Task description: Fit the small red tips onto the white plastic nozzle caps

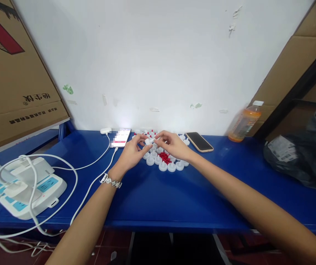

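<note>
Both my hands meet over a cluster of small white round caps (pixel 167 166) on the blue table (pixel 174 198). My left hand (pixel 131 152), with a bracelet at the wrist, and my right hand (pixel 173 144) pinch one white cap (pixel 148 141) between their fingertips. A small heap of tiny red pieces (pixel 164 157) lies in the middle of the caps, just under my right hand. More caps, some with red tips, sit behind my hands near the wall.
A lit phone (pixel 121 137) on a white charging cable lies left of the caps; a dark phone (pixel 199 141) lies right. An orange drink bottle (pixel 244 122) stands by the wall. A white power strip (pixel 22 187) sits far left, a black bag (pixel 304 151) far right, cardboard on both sides.
</note>
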`<state>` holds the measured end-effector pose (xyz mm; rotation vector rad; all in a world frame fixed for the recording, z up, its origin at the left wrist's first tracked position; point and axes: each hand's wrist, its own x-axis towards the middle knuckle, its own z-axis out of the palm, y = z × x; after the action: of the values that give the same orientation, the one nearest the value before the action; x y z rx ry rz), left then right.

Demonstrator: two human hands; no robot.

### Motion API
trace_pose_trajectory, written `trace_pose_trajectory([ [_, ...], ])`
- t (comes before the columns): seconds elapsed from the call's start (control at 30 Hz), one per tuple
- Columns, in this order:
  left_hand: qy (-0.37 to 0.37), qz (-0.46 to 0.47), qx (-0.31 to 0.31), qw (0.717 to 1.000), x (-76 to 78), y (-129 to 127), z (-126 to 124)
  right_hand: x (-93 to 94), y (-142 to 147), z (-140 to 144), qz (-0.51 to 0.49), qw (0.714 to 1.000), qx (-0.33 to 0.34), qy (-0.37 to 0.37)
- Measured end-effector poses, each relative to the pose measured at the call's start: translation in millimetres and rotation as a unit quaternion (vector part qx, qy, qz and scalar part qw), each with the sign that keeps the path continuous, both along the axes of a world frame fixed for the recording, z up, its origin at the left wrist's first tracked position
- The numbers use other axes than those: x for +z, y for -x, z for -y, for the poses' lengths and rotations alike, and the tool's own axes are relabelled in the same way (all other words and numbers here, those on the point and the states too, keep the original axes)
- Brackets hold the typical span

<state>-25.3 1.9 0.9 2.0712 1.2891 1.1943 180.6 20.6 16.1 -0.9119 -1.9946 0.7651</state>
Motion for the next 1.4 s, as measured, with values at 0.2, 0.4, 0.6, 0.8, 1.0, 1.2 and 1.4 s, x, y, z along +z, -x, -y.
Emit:
trace_pose_trajectory([
  [0.2,-0.008,-0.026,0.043,0.999,-7.3,6,-7,13.3,21,-36,0.01,1.0,-0.007,-0.005],
  [0.4,-0.029,-0.119,0.075,0.99,-23.7,14,-17,-4.2,32,-66,0.148,0.986,-0.047,-0.059],
  [0.6,-0.017,-0.156,0.048,0.986,-26.8,10,-17,-14.3,33,-82,0.249,0.962,-0.043,-0.103],
  [0.8,0.002,-0.181,0.04,0.983,-23.9,7,-13,-9.8,34,-85,0.262,0.959,-0.047,-0.092],
  [1.0,0.008,-0.171,0.034,0.985,-22.7,7,-12,-4.7,36,-86,0.259,0.955,-0.112,-0.094],
  [1.2,-0.006,-0.158,0.032,0.987,-23.9,7,-13,-4.9,42,-96,0.333,0.926,-0.155,-0.084],
  [1.4,-0.052,-0.146,0.033,0.987,-21.1,6,-10,-2.6,29,-83,0.181,0.966,-0.174,-0.058],
])
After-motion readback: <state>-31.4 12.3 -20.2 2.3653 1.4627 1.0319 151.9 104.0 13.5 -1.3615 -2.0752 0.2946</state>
